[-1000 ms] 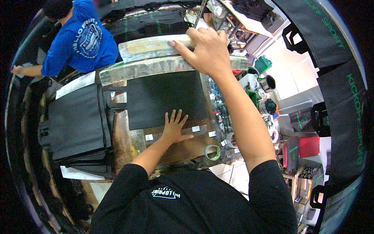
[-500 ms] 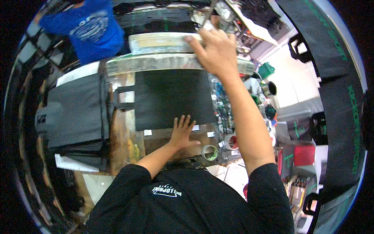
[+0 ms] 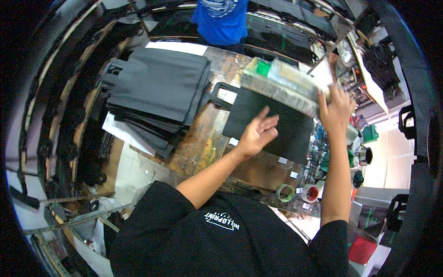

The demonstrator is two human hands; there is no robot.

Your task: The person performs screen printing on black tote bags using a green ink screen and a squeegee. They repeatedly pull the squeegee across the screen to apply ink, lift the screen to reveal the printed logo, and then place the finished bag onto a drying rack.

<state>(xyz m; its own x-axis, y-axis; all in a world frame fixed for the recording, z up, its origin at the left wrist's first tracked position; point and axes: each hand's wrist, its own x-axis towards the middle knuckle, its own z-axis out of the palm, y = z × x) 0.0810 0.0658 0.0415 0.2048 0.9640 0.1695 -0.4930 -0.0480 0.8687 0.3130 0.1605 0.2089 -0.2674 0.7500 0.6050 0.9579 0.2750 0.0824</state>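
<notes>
A black fabric bag (image 3: pixel 277 122) lies flat on the work table, its handle loop (image 3: pixel 222 96) toward the left. Over the bag's near left part hovers my left hand (image 3: pixel 256 136), its fingers apart and nothing in it. Across the bag's far edge a screen printing frame (image 3: pixel 281 94) stands raised, with pale worn sides and a green patch on it. My right hand (image 3: pixel 339 111) grips the frame at its right end; motion blur softens its fingertips.
A stack of black bags (image 3: pixel 159 87) fills the left of the table (image 3: pixel 191 152). Tape rolls (image 3: pixel 285 193) stand at the near right edge, with cans (image 3: pixel 365 155) farther right. Across the table stands a person in a blue shirt (image 3: pixel 224 21).
My view has swung left, so the table appears farther right. My left hand has lifted off the bag's near edge and moved over it. My right hand remains at the raised frame.
</notes>
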